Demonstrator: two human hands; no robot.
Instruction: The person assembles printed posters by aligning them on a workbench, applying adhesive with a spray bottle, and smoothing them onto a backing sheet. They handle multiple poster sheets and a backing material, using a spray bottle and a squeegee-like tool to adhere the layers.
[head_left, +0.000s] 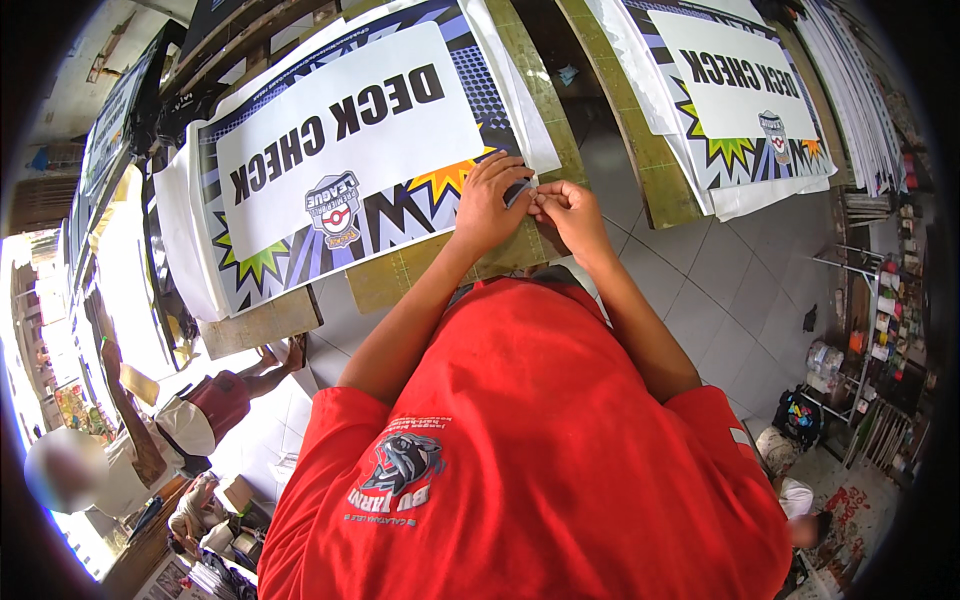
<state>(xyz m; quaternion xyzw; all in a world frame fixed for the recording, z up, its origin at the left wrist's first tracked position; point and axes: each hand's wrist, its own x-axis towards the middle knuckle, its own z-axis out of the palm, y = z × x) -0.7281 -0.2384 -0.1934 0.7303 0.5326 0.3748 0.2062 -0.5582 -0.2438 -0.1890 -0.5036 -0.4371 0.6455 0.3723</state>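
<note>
A worker in a red T-shirt [520,440] leans in at a timber desk [395,283], where a large printed poster [350,135] lies upside down to the wearer, its white panel framed by blue, black and starburst artwork. Pale-grey floor tiles [690,240] run between this desk and a second board [612,90] to the right, which bears a similar poster [745,95] with loose white paper showing along its edges. At far left, well apart from the work, stands another person in maroon shorts [217,408]. The wearer's left hand [488,205] rests on the poster's near right corner, fingers lightly spread and laid over the print, thumb apart from the forefinger, gripping nothing that can be made out. The right hand [568,212] meets it just past the poster's right edge, thumb and forefinger pinched together; whether they have hold of the edge or of some small scrap is too fine to tell. The step in hand appears to be close finger work at that corner; the next move would seem to call for the left fingers to steady the sheet while the right pinch stays precise.
</note>
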